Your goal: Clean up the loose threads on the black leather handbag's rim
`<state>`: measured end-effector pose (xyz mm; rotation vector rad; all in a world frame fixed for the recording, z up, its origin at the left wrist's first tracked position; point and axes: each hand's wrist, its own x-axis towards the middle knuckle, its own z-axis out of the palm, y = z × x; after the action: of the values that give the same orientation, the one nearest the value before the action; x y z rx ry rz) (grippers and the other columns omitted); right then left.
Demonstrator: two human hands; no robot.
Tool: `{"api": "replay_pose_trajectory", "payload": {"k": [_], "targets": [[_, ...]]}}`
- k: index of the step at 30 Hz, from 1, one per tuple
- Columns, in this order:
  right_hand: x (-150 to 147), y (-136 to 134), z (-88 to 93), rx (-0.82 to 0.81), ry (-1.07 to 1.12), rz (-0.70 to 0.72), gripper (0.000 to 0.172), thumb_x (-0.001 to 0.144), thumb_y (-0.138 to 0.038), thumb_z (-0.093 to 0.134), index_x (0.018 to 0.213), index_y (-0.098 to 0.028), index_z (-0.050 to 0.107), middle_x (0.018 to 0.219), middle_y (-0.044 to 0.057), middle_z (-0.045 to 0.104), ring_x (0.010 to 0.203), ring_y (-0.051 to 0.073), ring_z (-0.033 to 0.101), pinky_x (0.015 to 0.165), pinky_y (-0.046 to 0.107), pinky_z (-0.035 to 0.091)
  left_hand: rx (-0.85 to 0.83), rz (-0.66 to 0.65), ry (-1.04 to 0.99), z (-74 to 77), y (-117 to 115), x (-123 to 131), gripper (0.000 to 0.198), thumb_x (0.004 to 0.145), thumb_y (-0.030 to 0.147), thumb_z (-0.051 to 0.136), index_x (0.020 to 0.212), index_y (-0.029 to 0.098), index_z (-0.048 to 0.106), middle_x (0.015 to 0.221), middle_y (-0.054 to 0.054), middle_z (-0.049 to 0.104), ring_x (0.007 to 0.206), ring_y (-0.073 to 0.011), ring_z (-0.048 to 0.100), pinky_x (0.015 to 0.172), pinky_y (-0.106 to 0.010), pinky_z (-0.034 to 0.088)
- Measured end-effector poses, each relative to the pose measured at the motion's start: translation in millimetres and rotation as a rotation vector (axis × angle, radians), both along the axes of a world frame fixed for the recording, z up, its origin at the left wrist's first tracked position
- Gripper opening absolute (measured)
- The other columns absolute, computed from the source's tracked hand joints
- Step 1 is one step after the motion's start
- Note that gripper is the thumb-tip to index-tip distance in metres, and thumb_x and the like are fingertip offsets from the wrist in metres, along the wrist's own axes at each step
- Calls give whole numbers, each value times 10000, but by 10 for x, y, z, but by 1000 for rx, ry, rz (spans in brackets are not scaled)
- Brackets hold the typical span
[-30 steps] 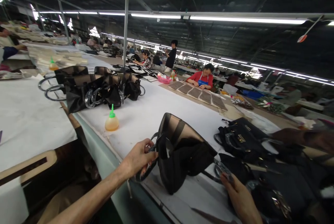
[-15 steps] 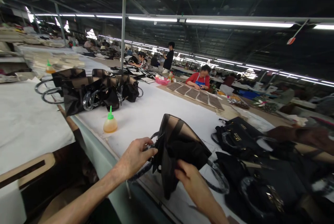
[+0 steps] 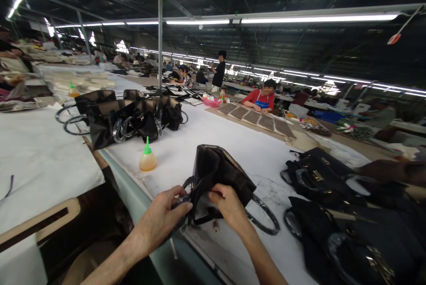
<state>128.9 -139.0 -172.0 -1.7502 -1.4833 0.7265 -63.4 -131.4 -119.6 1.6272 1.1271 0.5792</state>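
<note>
A black handbag (image 3: 229,174) with a tan inner edge stands tilted at the near edge of the white-covered table, between my two hands. My left hand (image 3: 166,212) is closed on the bag's left side near its plastic-wrapped handle. Fingers of my right hand (image 3: 229,205) pinch the black fabric on the bag's near face. A second wrapped handle (image 3: 264,216) loops out on the right and rests on the table. Below my right hand hangs a small shiny metal piece (image 3: 215,226). My left fingertips are partly hidden against the dark bag.
A squeeze bottle (image 3: 147,159) with a green nozzle stands left of the bag. Behind it are several black handbags (image 3: 109,119). More black bags (image 3: 319,174) with gold fittings lie at right. Across the table a person in red (image 3: 261,98) leans over brown panels (image 3: 254,119).
The bag has turned and moved slightly left. Its loose black fabric, hanging down before, is now gathered up in my right hand, which has moved up and left. The view has shifted a little.
</note>
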Motion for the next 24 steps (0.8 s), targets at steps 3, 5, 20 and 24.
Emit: {"api": "replay_pose_trajectory", "payload": {"k": [3, 5, 20, 24], "targets": [[-69, 35, 169, 152, -55, 33, 242, 794, -244, 429, 969, -208, 593, 920, 23, 639, 855, 173, 573, 740, 251, 421, -20, -24, -52, -77, -13, 33, 252, 740, 405, 504, 794, 159, 498, 514, 56, 399, 454, -76, 305, 429, -183, 220], [-140, 143, 238, 223, -204, 39, 324, 807, -182, 370, 1084, -209, 538, 1012, 51, 615, 900, 183, 563, 755, 264, 415, 8, -28, -85, -118, -41, 55, 232, 743, 393, 509, 768, 163, 490, 526, 53, 404, 479, -79, 325, 446, -180, 237], [355, -511, 334, 366, -727, -429, 500, 732, -427, 543, 1140, -143, 489, 1118, 153, 546, 1003, 314, 494, 822, 422, 376, -172, -33, -208, -212, -40, -20, 271, 728, 418, 539, 798, 179, 434, 440, 81, 378, 356, -39, 240, 359, -160, 167], [682, -412, 407, -75, -354, -334, 342, 727, -474, 486, 824, -171, 611, 670, 33, 631, 617, 205, 578, 583, 291, 423, -184, 16, -285, -228, -16, 7, 296, 714, 433, 553, 761, 178, 412, 429, 84, 356, 357, -34, 225, 353, -159, 146]]}}
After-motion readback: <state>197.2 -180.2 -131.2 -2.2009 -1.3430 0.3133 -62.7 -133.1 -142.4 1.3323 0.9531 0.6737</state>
